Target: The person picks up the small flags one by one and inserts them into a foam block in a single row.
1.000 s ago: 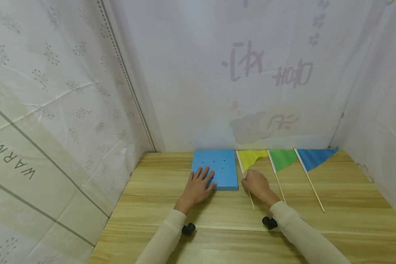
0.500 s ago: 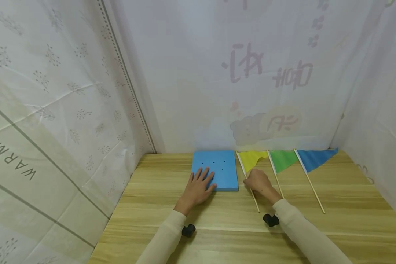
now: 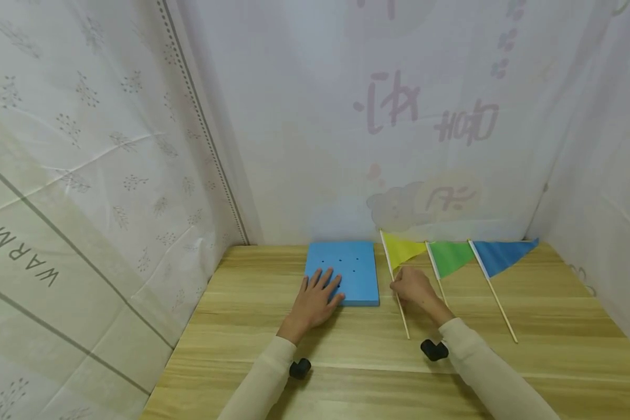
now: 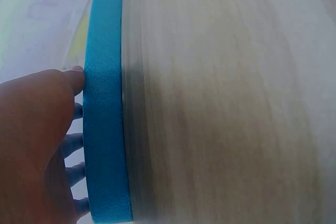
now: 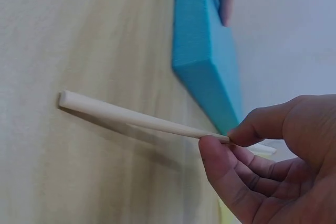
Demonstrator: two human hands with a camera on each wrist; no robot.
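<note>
Blue foam board point(image 3: 341, 272) lies flat on the wooden table point(image 3: 504, 361) near the back curtain, with a few small dark holes in its top face. Your left hand point(image 3: 315, 300) rests on its near left corner, fingers straight and spread across the top, the thumb against the near edge. Your right hand point(image 3: 412, 287) is just to the right of the board and pinches the thin wooden stick of the yellow flag point(image 3: 401, 249) between thumb and forefinger, the other fingers curled beneath. The right wrist view shows the stick's near end point(image 5: 65, 99) touching the table while the gripped part is raised clear of it. The yellow pennant stands tilted, just beside the board's far right corner. The green flag point(image 3: 448, 256) and the blue flag point(image 3: 499, 255) lie flat to the right, side by side.
</note>
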